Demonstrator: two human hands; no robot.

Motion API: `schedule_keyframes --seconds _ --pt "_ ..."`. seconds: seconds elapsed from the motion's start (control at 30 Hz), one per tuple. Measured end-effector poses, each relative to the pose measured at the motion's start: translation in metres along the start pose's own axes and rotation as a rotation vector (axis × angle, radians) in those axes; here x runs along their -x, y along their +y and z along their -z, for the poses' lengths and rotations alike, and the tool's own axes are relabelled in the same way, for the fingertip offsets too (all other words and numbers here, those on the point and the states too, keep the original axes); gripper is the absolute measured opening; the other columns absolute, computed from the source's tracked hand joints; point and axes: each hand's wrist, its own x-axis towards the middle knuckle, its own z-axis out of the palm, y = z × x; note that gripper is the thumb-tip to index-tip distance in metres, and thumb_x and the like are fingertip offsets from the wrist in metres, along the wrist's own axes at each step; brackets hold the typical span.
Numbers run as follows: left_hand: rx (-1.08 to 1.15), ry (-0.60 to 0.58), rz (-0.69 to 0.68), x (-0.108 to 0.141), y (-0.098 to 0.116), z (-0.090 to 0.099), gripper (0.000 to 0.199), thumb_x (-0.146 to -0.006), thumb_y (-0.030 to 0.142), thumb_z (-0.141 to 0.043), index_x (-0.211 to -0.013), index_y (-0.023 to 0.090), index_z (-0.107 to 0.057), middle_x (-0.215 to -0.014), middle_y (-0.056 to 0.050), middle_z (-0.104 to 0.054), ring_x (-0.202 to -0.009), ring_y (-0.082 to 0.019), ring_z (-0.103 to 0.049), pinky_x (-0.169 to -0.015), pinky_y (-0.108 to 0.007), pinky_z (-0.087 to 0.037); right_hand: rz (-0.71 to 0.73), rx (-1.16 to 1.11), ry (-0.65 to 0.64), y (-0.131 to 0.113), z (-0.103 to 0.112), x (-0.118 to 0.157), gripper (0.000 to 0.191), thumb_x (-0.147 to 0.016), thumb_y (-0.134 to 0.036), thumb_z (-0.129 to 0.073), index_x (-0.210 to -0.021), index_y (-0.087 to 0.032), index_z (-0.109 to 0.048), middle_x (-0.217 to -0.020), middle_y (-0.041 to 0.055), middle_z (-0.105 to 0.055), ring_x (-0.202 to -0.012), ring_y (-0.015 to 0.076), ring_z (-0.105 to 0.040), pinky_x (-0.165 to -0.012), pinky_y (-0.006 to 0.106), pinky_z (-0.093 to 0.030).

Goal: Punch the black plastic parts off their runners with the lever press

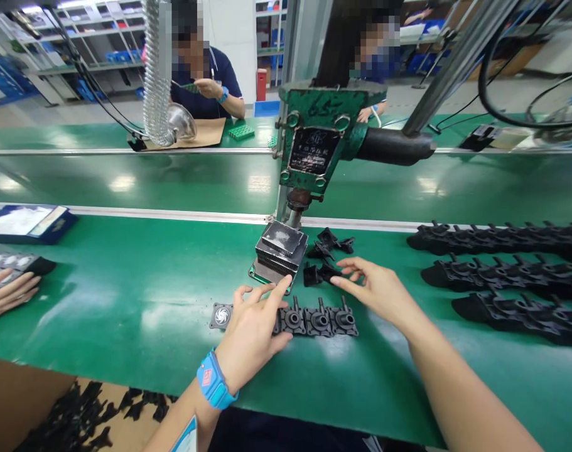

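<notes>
My left hand [252, 326], a blue wrist strap below it, lies over a row of square black plastic housings [319, 321]. Its fingers are spread, and it hides the middle of the row. Several housings on the right show round hubs and upright stems. At the left end, one housing [221, 316] shows a silver swirl-shaped wheel. My right hand [375, 289] has thumb and forefinger around a small black plastic part [329, 272] among loose ones. A finned metal press block [280, 248] stands just beyond my left fingertips.
A green press head [321, 138] rises over the block. Long rows of black housings [507, 273] lie on the right. A co-worker's hand [7, 295] rests on parts at the left, near a blue box [29, 224]. Across the bench, a person [215, 81] holds a green board.
</notes>
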Motion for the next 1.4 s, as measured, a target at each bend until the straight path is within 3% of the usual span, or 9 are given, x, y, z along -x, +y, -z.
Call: schedule_keyframes --seconds 0.13,0.27,0.4,0.53,0.7,0.83,0.9,1.1,1.4 --pt "-0.077 0.037 -0.005 0.01 -0.006 0.008 0.11 -0.071 0.022 -0.085 -0.153 0.026 -0.012 -0.127 -0.011 -0.066 -0.136 -0.034 -0.043 -0.103 -0.052 -0.025 0.017 0.076 0.096 0.01 -0.021 0.018 0.028 -0.096 -0.039 -0.049 -0.087 -0.017 -0.063 -0.07 0.0026 -0.066 -0.062 0.0126 -0.061 -0.059 0.025 -0.045" --pt "-0.139 0.053 0.017 0.025 -0.024 0.022 0.11 -0.072 0.025 -0.085 -0.154 0.028 -0.011 -0.131 -0.011 -0.064 -0.139 -0.035 -0.039 -0.104 -0.051 -0.026 0.09 0.191 0.129 0.006 -0.012 0.044 0.032 -0.096 -0.034 -0.048 -0.072 -0.018 -0.062 -0.07 0.0062 -0.065 -0.07 0.0172 -0.058 -0.066 0.031 -0.039" --pt "-0.126 -0.007 0.009 0.035 -0.044 0.027 0.108 -0.073 0.024 -0.084 -0.153 0.031 -0.013 -0.132 -0.009 -0.064 -0.133 -0.032 -0.047 -0.105 -0.051 -0.029 0.207 0.224 0.114 0.004 0.001 0.062 0.026 -0.096 -0.041 -0.051 -0.092 -0.021 -0.067 -0.086 0.0061 -0.069 -0.079 0.0192 -0.061 -0.073 0.033 -0.044" --pt "-0.075 -0.036 -0.037 0.035 -0.057 0.023 0.094 -0.076 0.028 -0.082 -0.15 0.032 -0.024 -0.136 -0.007 -0.061 -0.129 -0.031 -0.052 -0.106 -0.05 -0.034 0.151 0.138 0.122 0.01 -0.002 0.058 0.036 -0.097 -0.046 -0.048 -0.118 -0.021 -0.062 -0.107 0.0069 -0.07 -0.098 0.0211 -0.065 -0.088 0.035 -0.05" --pt "0.054 -0.073 -0.069 0.029 -0.061 0.019 0.079 -0.079 0.031 -0.079 -0.145 0.033 -0.036 -0.129 -0.006 -0.065 -0.116 -0.026 -0.061 -0.099 -0.044 -0.044 0.045 0.032 0.085 0.011 -0.008 0.049 0.035 -0.098 -0.047 -0.044 -0.102 -0.024 -0.07 -0.097 0.0027 -0.073 -0.085 0.0191 -0.069 -0.077 0.033 -0.053" --pt "0.113 -0.055 -0.067 0.028 -0.062 0.019 0.078 -0.078 0.034 -0.08 -0.143 0.032 -0.039 -0.127 -0.005 -0.066 -0.114 -0.026 -0.063 -0.097 -0.042 -0.045 -0.168 -0.025 0.421 -0.031 0.007 0.055 0.031 -0.089 -0.049 -0.063 -0.106 -0.024 -0.069 -0.093 0.0022 -0.073 -0.07 0.0163 -0.066 -0.063 0.029 -0.05" --pt "0.115 -0.034 -0.051 0.028 -0.061 0.019 0.081 -0.076 0.034 -0.082 -0.144 0.032 -0.038 -0.126 -0.005 -0.067 -0.114 -0.026 -0.062 -0.098 -0.043 -0.043 -0.103 -0.069 0.498 -0.066 0.013 0.056 0.024 -0.086 -0.042 -0.069 -0.103 -0.026 -0.068 -0.094 0.0003 -0.073 -0.07 0.0148 -0.067 -0.063 0.028 -0.048" --pt "0.105 0.008 -0.019 0.025 -0.055 0.017 0.088 -0.074 0.025 -0.083 -0.147 0.032 -0.033 -0.119 -0.004 -0.071 -0.117 -0.027 -0.059 -0.101 -0.045 -0.032 0.299 -0.202 0.309 -0.142 -0.014 0.037 0.004 -0.089 -0.024 -0.068 -0.091 -0.023 -0.066 -0.083 -0.0042 -0.074 -0.072 0.0108 -0.069 -0.081 0.031 -0.039" --pt "0.15 -0.007 -0.007 0.024 -0.058 0.012 0.105 -0.073 0.021 -0.08 -0.154 0.031 -0.013 -0.114 -0.001 -0.072 -0.108 -0.025 -0.061 -0.1 -0.044 -0.03 0.355 -0.169 0.186 -0.148 -0.041 0.023 0.006 -0.095 -0.021 -0.06 -0.09 -0.02 -0.064 -0.082 -0.0047 -0.074 -0.071 0.0083 -0.067 -0.08 0.031 -0.031"
